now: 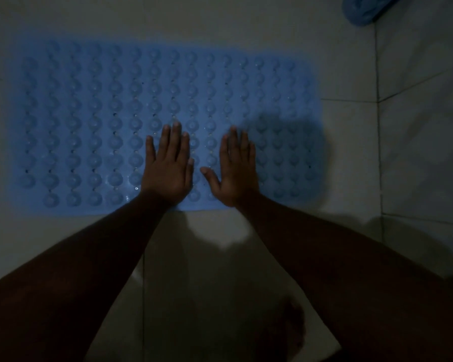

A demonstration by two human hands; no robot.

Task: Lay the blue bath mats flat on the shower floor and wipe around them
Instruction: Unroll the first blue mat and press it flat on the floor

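Both palms, left hand (168, 168) and right hand (233, 171), seemingly flat on blue mat (89, 121)

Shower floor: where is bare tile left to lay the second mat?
Bare floor lies along the near edge of the flat mat, under the forearms, and a strip beyond its far edge. Right of it the wall closes in, with another blue item at the far corner. Both hands press the mat.

Bare floor tile (207, 257) lies open around the mat (89, 113); the wall (429, 126) closes the right, seemingly.
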